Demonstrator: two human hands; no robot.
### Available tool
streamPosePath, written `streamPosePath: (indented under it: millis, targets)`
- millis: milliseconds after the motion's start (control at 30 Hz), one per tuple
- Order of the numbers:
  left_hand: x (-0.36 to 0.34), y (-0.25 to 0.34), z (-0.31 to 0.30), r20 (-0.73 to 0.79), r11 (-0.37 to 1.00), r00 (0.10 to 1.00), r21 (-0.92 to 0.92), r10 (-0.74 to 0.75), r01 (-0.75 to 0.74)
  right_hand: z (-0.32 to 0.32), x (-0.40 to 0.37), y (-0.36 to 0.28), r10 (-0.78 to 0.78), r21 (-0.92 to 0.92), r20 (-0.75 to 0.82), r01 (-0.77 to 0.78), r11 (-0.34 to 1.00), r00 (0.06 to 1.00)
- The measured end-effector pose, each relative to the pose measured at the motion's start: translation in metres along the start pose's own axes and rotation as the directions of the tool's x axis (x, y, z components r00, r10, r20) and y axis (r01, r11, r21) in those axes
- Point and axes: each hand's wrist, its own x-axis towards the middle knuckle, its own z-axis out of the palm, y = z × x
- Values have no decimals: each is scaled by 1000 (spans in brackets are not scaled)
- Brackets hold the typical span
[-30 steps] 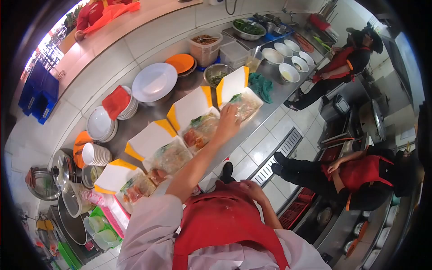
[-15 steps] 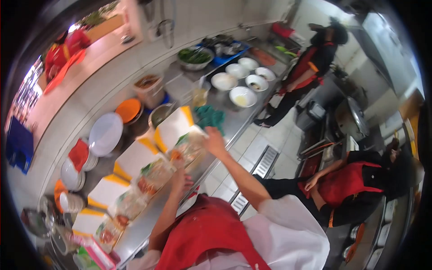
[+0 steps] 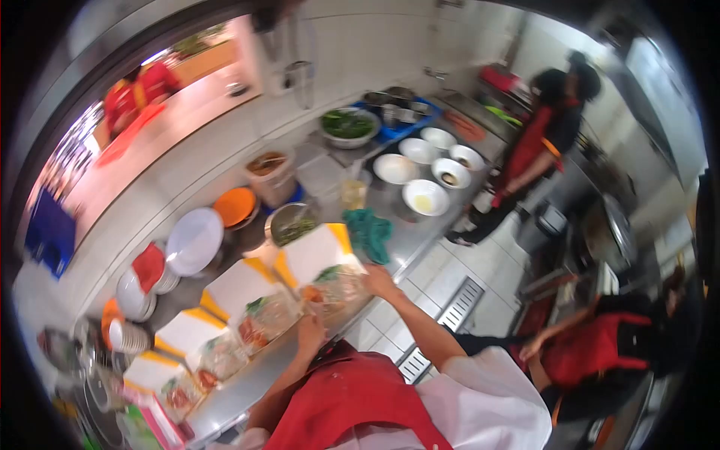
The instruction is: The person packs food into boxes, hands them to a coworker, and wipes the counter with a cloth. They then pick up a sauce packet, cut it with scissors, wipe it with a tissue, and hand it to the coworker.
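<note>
Four open white and yellow takeaway boxes, among them the rightmost box (image 3: 319, 251), stand in a slanting row along the steel counter's near edge. Plastic-wrapped food (image 3: 335, 285) with green and orange parts sits at the front of that rightmost box. My left hand (image 3: 310, 330) is at its near left corner, beside the orange part; its fingers are too blurred to read. At the right side of the same box is my right hand (image 3: 379, 281), its fingertips against the edge and partly hidden. A green cloth (image 3: 367, 234) lies just beyond my right hand.
White bowls (image 3: 425, 198) and a bowl of greens (image 3: 350, 126) stand farther along the counter. A metal bowl (image 3: 292, 223), a brown-filled tub (image 3: 270, 176) and plates (image 3: 195, 241) line the back. Two co-workers in red aprons (image 3: 585, 352) are at the right; another person is beyond the window.
The view has shifted, so the counter and boxes appear lower and farther right. Both my hands remain at the rightmost box. The farther co-worker's raised arm has come down.
</note>
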Motion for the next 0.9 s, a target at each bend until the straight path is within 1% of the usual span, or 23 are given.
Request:
streamPosePath:
  millis: [33, 100, 133, 167, 233, 267, 367, 433, 467, 500, 533, 567, 600, 633, 700, 733, 800, 833, 867, 900]
  targets:
    - [-5, 8, 0, 13, 995, 997, 74, 73, -74, -14, -11, -11, -9, 56, -19, 10, 998, 1000]
    - [-19, 17, -2, 7, 996, 997, 31, 82, -83, -30, -31, -25, 20, 124, -83, -9, 992, 996]
    - [-22, 24, -4, 20, 995, 995, 14, 99, -100, -38, -38, -36, 66, 125, -114, -52, 991, 991]
    - [-26, 32, -8, 10, 991, 992, -43, 127, -126, -48, -43, -49, 120, 128, -147, -102, 987, 982]
    - [-34, 53, -15, -4, 971, 983, -155, 186, -184, -78, -45, -79, 132, 151, -193, -104, 983, 972]
    - [-36, 68, -20, -25, 948, 988, -277, 153, -154, -91, -44, -92, 141, 162, -217, -107, 981, 966]
    - [-28, 140, -62, 68, 937, 998, -348, -3, 26, -122, -14, -126, 125, 127, -215, -99, 987, 969]
    - [2, 174, -95, 55, 901, 997, -434, 58, -29, -137, 27, -154, 51, 157, -277, -7, 988, 959]
    - [24, 190, -113, 1, 919, 991, -375, 133, -123, -141, 51, -167, 28, 184, -308, 31, 982, 951]
    - [48, 209, -131, -48, 927, 977, -309, 210, -214, -141, 80, -178, 3, 167, -344, 58, 984, 939]
    - [71, 232, -150, -90, 893, 952, -330, 292, -305, -138, 111, -187, -22, 148, -380, 84, 985, 925]
    - [94, 255, -170, -133, 851, 919, -347, 370, -393, -132, 146, -198, -62, 154, -480, 154, 976, 875]
    - [118, 275, -190, -180, 856, 916, -328, 359, -400, -135, 180, -215, -13, 220, -412, 113, 969, 911]
    - [143, 294, -211, -227, 860, 909, -309, 349, -407, -135, 212, -232, -5, 216, -440, 111, 970, 898]
    - [202, 331, -254, -295, 911, 916, -228, 272, -344, -131, 281, -262, -11, 200, -482, 122, 972, 876]
    - [224, 348, -269, -332, 913, 902, -201, 277, -355, -125, 314, -273, -24, 187, -495, 134, 973, 868]
    - [264, 378, -299, -406, 913, 864, -144, 299, -383, -115, 366, -300, 58, 259, -522, 94, 961, 851]
    - [292, 380, -314, -436, 916, 845, -99, 311, -388, -108, 390, -311, 101, 298, -531, 75, 952, 841]
    - [326, 377, -328, -465, 918, 824, -53, 325, -392, -97, 415, -316, 73, 240, -585, 86, 967, 807]
    - [349, 377, -340, -492, 921, 804, -10, 334, -389, -96, 426, -329, 148, 373, -511, 64, 925, 847]
